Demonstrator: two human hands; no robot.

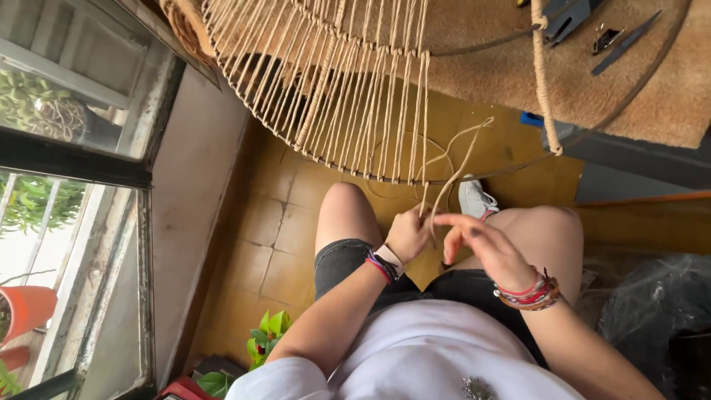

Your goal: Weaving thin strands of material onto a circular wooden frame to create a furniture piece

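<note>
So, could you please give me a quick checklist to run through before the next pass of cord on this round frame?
1. Left hand grips the cord: ok, fingers closed around it below the frame.
2. Right hand free to guide: ok, open with fingers spread beside the cord, though whether it touches cannot be told.
3. Loose cord untangled: cannot tell, strands loop and cross near the rim.
4. Wound strands on the round frame lie side by side: ok where visible.
5. Frame steady: ok, it rests on the brown mat.
6. Tools at hand: ok, lying on the mat.
</note>
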